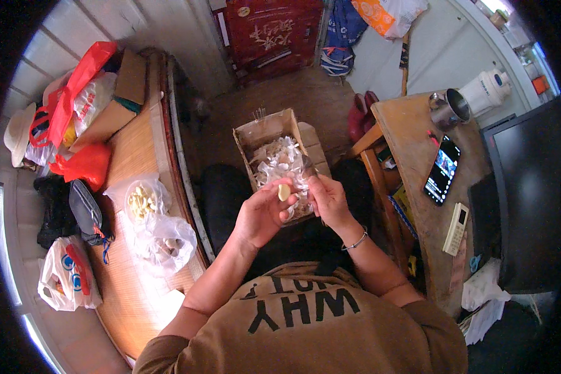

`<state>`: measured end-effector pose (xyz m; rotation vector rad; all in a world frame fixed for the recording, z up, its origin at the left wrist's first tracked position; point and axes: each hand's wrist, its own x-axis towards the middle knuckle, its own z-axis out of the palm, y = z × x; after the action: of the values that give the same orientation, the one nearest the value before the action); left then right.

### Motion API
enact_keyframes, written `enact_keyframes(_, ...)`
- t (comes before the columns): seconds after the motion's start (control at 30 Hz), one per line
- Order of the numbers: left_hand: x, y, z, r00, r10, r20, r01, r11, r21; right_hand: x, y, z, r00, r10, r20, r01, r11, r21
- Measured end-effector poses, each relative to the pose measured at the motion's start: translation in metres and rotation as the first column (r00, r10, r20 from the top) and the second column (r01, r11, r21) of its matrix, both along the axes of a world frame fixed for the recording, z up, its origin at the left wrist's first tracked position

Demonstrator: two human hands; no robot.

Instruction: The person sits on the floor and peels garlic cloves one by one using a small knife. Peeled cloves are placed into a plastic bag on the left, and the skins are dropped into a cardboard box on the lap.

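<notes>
A peeled garlic clove (284, 192) lies against the fingers of my left hand (264, 212), palm up over the near end of a cardboard box (248, 154). My right hand (328, 200), with a bangle at the wrist, is closed on a small item at the box's right edge; a dark blade-like part shows above the fingers, but I cannot tell exactly what it is. Papery garlic skins (280, 161) fill much of the box. To the left, a round container of peeled cloves (141, 202) sits in a clear plastic bag, beside another open plastic bag (187, 243) holding whitish bulbs or cloves.
On the left, a mat-covered surface (121, 262) carries bags, a grey pouch (85, 210) and a carton. On the right, a wooden table (402, 117) holds a metal cup (450, 108), a phone (442, 170), a remote control (456, 229) and a monitor. Red boots (357, 117) stand beyond it.
</notes>
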<state>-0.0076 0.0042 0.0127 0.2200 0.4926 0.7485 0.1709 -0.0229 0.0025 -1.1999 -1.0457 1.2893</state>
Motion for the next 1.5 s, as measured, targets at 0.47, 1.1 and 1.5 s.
enact_keyframes(0.47, -0.005, 0.008, -0.002, 0.999, 0.019, -0.049, -0.028, 0.98, -0.198, 0.009, 0.014, -0.021, 0.545, 0.03, 0.838, -0.017, 1.0, -0.025)
enact_keyframes(1.1, -0.052, 0.014, 0.005, 0.995, 0.087, -0.039, -0.088, 0.995, -0.04, 0.005, 0.022, -0.028, 0.589, 0.003, 0.808, 0.011, 1.0, -0.012)
enact_keyframes(1.5, -0.031, -0.007, 0.037, 0.987, -0.027, 0.157, -0.01, 0.973, 0.231, 0.006, 0.017, 0.001, 0.791, 0.021, 0.612, -0.059, 0.997, 0.042)
